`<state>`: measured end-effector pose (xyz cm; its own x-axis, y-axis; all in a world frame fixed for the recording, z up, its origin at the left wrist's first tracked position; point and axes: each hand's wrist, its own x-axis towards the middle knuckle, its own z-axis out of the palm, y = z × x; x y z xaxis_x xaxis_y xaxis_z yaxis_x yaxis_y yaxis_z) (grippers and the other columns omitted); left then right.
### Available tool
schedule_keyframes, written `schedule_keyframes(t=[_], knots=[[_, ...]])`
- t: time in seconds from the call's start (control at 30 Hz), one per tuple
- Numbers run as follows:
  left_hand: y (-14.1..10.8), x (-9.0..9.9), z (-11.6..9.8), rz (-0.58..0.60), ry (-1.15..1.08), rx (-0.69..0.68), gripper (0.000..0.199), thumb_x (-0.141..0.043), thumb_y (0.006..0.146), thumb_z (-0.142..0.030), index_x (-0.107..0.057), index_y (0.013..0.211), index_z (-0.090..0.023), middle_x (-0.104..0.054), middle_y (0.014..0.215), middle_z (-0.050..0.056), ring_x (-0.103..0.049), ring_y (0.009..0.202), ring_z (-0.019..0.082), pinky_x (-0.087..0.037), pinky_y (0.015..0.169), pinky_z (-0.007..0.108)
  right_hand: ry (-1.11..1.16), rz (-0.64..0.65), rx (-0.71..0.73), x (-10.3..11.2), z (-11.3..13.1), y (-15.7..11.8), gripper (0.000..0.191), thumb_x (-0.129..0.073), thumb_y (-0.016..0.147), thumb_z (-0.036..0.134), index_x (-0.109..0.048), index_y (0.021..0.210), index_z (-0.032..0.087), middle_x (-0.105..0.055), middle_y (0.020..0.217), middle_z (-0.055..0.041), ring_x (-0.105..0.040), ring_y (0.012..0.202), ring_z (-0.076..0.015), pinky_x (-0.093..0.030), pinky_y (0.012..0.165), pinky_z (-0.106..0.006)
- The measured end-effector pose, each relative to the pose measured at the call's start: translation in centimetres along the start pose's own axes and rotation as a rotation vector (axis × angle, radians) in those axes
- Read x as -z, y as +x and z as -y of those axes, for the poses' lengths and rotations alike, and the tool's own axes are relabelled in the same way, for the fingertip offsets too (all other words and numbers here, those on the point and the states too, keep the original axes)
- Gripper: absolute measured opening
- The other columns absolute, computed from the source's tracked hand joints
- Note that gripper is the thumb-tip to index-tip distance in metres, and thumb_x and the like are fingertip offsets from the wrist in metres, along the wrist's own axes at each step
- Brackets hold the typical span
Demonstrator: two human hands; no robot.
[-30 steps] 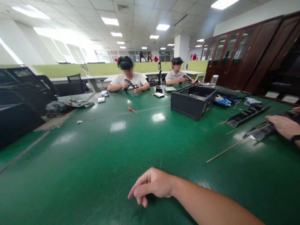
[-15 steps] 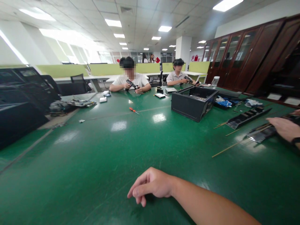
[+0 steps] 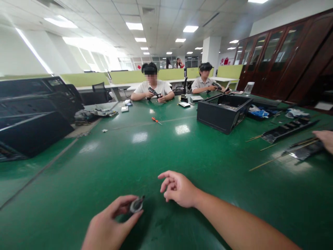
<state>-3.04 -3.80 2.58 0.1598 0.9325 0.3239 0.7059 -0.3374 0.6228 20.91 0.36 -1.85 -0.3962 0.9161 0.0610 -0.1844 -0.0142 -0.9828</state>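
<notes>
My left hand point(image 3: 114, 218) has come in at the bottom and holds a small round grey-and-black part point(image 3: 136, 205) between thumb and fingers, above the green table point(image 3: 125, 166). A short dark piece sticks out of its upper right side; blur hides its exact kind. To the right, my right hand point(image 3: 179, 189) is empty, its index finger stretched to the left and the other fingers loosely curled. A gap separates the two hands.
An orange screwdriver point(image 3: 156, 121) lies mid-table. Right of it stands a black computer case point(image 3: 223, 113), with thin sticks point(image 3: 269, 165) nearer. Two people opposite hold power drills point(image 3: 154, 91). Another person's hand point(image 3: 324, 139) is at the right edge. More cases point(image 3: 33, 135) stand left.
My left hand has entered view holding the round part. My right hand has moved up and slightly right, and its index finger now points out. The view has swung a little left.
</notes>
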Motion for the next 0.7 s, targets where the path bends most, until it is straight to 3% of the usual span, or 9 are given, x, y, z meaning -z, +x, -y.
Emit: schedule_keyframes(t=[0.03, 0.13, 0.23, 0.37, 0.47, 0.6, 0.7], knots=[[1.3, -1.2, -0.1, 0.056, -0.004, -0.005, 0.030, -0.080, 0.075, -0.043, -0.074, 0.096, -0.023, -0.076, 0.083, 0.001, -0.071, 0.069, 0.020, -0.058, 0.064, 0.027, -0.033, -0.047, 0.022, 0.2, -0.1, 0.1, 0.052, -0.065, 0.068, 0.005, -0.057, 0.117, 0.018, -0.064, 0.086, 0.0031, -0.060, 0.055, -0.0079, -0.046, 0.054, -0.022], [4.3, -4.2, -0.6, 0.043, -0.048, -0.138, 0.025, -0.074, 0.078, -0.037, -0.075, 0.098, -0.023, -0.076, 0.092, 0.004, -0.071, 0.081, 0.022, -0.058, 0.075, 0.031, -0.150, -0.210, 0.022, 0.7, -0.2, 0.4, 0.051, -0.060, 0.068, 0.002, -0.055, 0.114, 0.020, -0.063, 0.085, 0.0038, -0.058, 0.054, -0.0079, -0.045, 0.051, -0.020], [4.8, -5.4, -0.4, 0.047, -0.083, -0.243, 0.023, -0.071, 0.082, -0.033, -0.075, 0.103, -0.024, -0.075, 0.096, 0.005, -0.071, 0.088, 0.022, -0.058, 0.082, 0.032, -0.237, -0.330, 0.012, 1.2, -0.4, 0.5, 0.047, -0.058, 0.068, 0.001, -0.055, 0.111, 0.021, -0.063, 0.081, 0.0038, -0.057, 0.054, -0.0085, -0.044, 0.050, -0.020], [3.7, -4.9, 0.2, 0.055, -0.101, -0.220, 0.030, -0.074, 0.079, -0.031, -0.073, 0.109, -0.025, -0.076, 0.102, 0.004, -0.072, 0.091, 0.022, -0.058, 0.084, 0.032, -0.343, -0.250, 0.064, 1.1, -0.5, 0.1, 0.047, -0.057, 0.065, -0.001, -0.062, 0.106, 0.019, -0.066, 0.087, 0.0008, -0.051, 0.054, -0.0072, -0.041, 0.051, -0.019], [3.6, -4.9, 0.5, 0.035, -0.114, -0.187, 0.027, -0.076, 0.075, -0.030, -0.073, 0.101, -0.024, -0.076, 0.097, 0.003, -0.072, 0.087, 0.022, -0.058, 0.081, 0.031, -0.426, -0.194, 0.083, 0.7, -0.3, -0.4, 0.045, -0.060, 0.066, 0.002, -0.066, 0.106, 0.020, -0.068, 0.093, -0.0013, -0.053, 0.057, -0.0088, -0.040, 0.053, -0.021], [4.2, -5.2, 0.7, 0.010, -0.140, -0.204, 0.019, -0.075, 0.077, -0.031, -0.072, 0.094, -0.023, -0.075, 0.091, 0.002, -0.071, 0.082, 0.020, -0.056, 0.078, 0.029, -0.566, -0.199, 0.056, 0.3, 0.3, -0.8, 0.036, -0.068, 0.068, 0.010, -0.070, 0.102, 0.022, -0.058, 0.063, 0.0044, -0.051, 0.053, -0.0119, -0.038, 0.053, -0.023], [4.4, -5.3, 0.8, -0.004, -0.149, -0.227, 0.019, -0.076, 0.078, -0.031, -0.071, 0.095, -0.023, -0.074, 0.092, 0.001, -0.070, 0.084, 0.019, -0.055, 0.079, 0.028, -0.598, -0.204, 0.057, 0.3, 0.8, -0.8, 0.035, -0.069, 0.068, 0.012, -0.070, 0.101, 0.022, -0.058, 0.062, 0.0047, -0.052, 0.052, -0.0125, -0.039, 0.054, -0.024]])
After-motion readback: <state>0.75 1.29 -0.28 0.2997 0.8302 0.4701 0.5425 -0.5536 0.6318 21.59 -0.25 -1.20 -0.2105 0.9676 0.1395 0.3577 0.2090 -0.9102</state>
